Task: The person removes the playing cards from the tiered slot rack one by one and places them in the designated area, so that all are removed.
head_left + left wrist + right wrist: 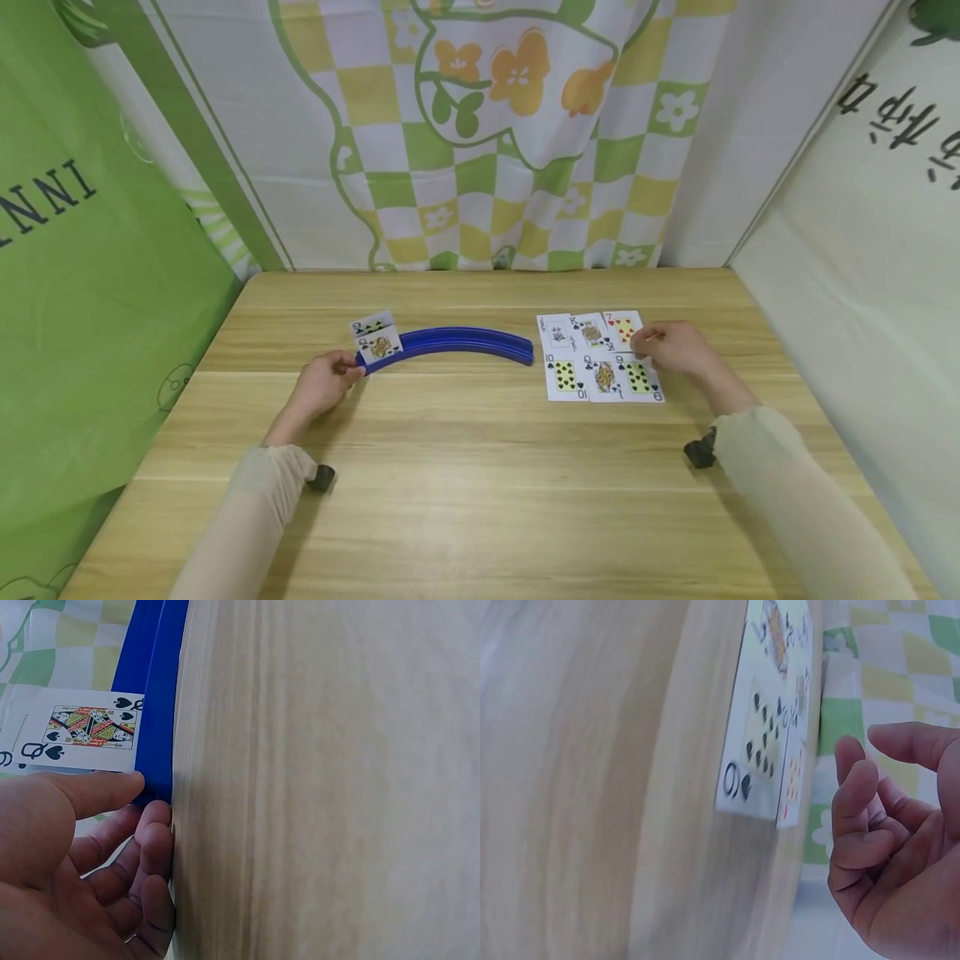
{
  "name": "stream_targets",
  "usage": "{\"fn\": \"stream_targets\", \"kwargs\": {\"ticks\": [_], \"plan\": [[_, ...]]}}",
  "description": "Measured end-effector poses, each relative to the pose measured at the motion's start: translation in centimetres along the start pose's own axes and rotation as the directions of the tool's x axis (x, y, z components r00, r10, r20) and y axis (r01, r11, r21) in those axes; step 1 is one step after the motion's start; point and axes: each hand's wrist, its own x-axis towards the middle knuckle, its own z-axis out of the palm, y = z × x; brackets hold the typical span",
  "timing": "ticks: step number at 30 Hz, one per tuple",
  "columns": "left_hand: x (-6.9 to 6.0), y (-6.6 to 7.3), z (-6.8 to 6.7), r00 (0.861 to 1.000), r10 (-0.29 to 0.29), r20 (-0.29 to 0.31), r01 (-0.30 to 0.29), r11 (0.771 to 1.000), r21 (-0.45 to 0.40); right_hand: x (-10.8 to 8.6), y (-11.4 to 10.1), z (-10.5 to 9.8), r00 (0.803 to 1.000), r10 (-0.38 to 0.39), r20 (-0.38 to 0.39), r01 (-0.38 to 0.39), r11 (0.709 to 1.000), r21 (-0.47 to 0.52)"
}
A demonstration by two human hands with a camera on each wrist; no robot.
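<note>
My left hand [325, 383] pinches the left end of a curved blue card holder [468, 337], with the thumb on its front near the queen of spades [91, 729]. Another black-suited card [372, 322] stands behind that queen, mostly covered. Over the right edge of several face-up cards hovers my right hand [673, 346], beside the red seven [621, 327]. Its thumb and index finger are close but apart in the right wrist view, with nothing between them. The cards include a joker [557, 335], a king [592, 333], a ten [565, 377], a queen [604, 378] and a nine [639, 377].
The wooden table [480, 483] reaches back to a checkered curtain [517, 192]. A green cloth [97, 292] hangs along the left side and a white one [840, 275] along the right. Black devices [700, 452] sit at both wrists.
</note>
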Motion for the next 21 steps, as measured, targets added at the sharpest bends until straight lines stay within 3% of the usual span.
{"fn": "stream_targets", "kwargs": {"ticks": [21], "plan": [[0.0, 0.0, 0.0, 1.000, 0.018, -0.005, -0.018, 1.000, 0.002, 0.3, -3.5, 1.9, 0.999, -0.040, 0.027, 0.037, 0.995, 0.090]]}}
